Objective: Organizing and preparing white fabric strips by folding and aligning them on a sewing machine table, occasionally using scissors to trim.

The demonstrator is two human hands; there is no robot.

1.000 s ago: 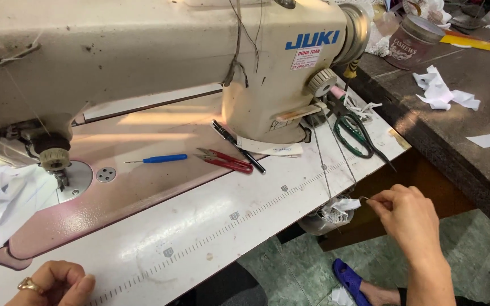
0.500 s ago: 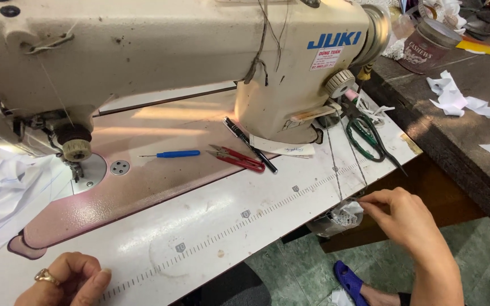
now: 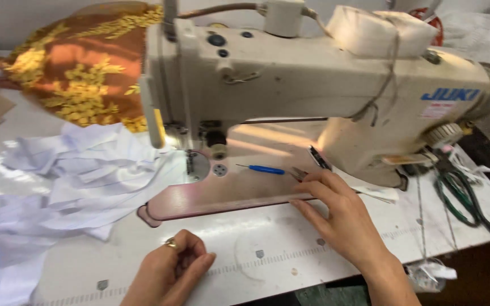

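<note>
My right hand [image 3: 344, 218] lies flat on the white table [image 3: 267, 249] at the front edge of the pinkish machine bed [image 3: 228, 195]. Its fingers are spread, and the tips rest over a small pair of snips [image 3: 298, 172], mostly hidden beneath them. A blue-handled pointed tool [image 3: 263, 169] lies just left of the fingertips. My left hand [image 3: 171, 272], with a ring on it, is curled closed near the table's front edge; nothing shows in it. The cream sewing machine [image 3: 324, 85] stands over the bed, its needle area [image 3: 218, 148] to the left.
White fabric [image 3: 69, 187] is heaped on the left of the table. Orange cloth with a gold pattern [image 3: 80, 73] lies behind it. Green-handled scissors [image 3: 455, 195] sit at the right beside the machine. A padded white bundle [image 3: 381, 28] is tied on top of the machine.
My right hand has come in from beyond the table's right edge onto the machine bed, over the snips. The view has swung left. My left hand stays curled at the front edge.
</note>
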